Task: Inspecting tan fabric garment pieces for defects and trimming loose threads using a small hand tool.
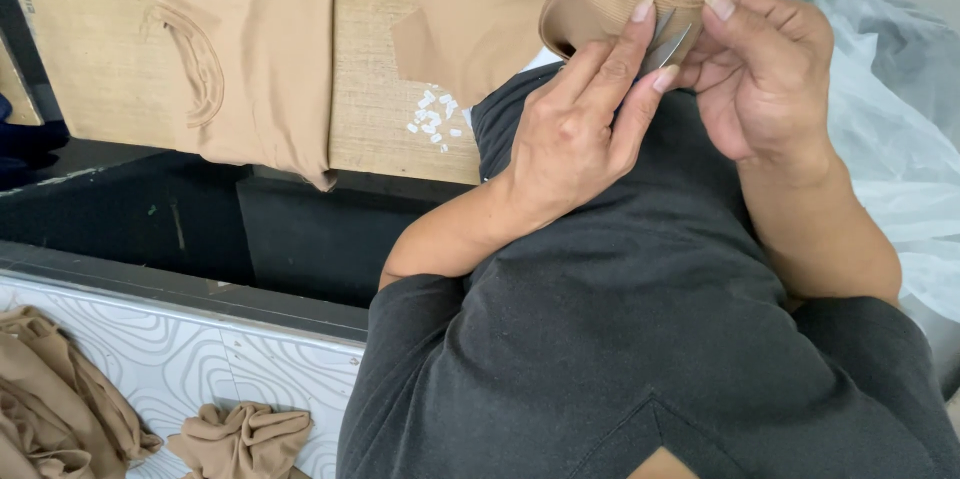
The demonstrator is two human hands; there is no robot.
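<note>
Behind the hands, a pale wooden board [380, 89] runs left to right across the upper part of the view, above a dark trough.

A tan ribbed sock piece [600, 1] sits at top centre, raised in front of the person's dark shirt [620, 319]. Its long axis runs roughly left to right, with the folded cuff edge pointing right, into the fingers. The rest of the fabric trails up and to the left, out of the view.

The left hand [575, 129] is closed on the fabric: the thumb and fingertips pinch the cuff edge from below. The right hand [760, 69] is closed around small metal snips [668, 47], whose blades angle down-left and touch the cuff edge between the two hands.

On the board, just left of the left hand, lies a cluster of small white plastic bits [432, 119]. Further left, a folded tan garment [250, 59] hangs over the board. To the right lies clear plastic sheeting [890, 129]. At lower left, crumpled tan stockings [240, 437] rest on a white patterned surface [190, 359].
</note>
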